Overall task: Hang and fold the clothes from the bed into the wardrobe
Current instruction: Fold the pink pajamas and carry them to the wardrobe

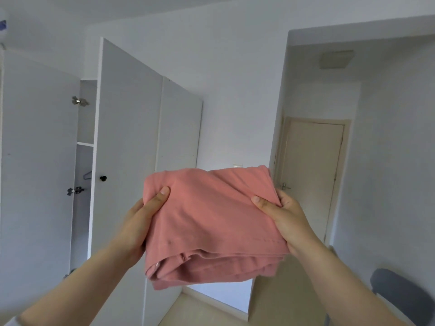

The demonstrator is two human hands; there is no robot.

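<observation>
While the wardrobe stands ahead to my left with one door swung open, I hold the folded pink garment in the air in front of it, well apart from any shelf. The bed is out of view. Both sides of the bundle are held: the left hand grips its left edge, thumb on top and fingers hidden below, and the right hand does the same on the right edge. I judge the folding of this piece done and the stowing step in hand. Next I need to turn left toward the open bay, keep the bundle level so the layers don't slide, and lay it on the shelf above the hanger.
</observation>
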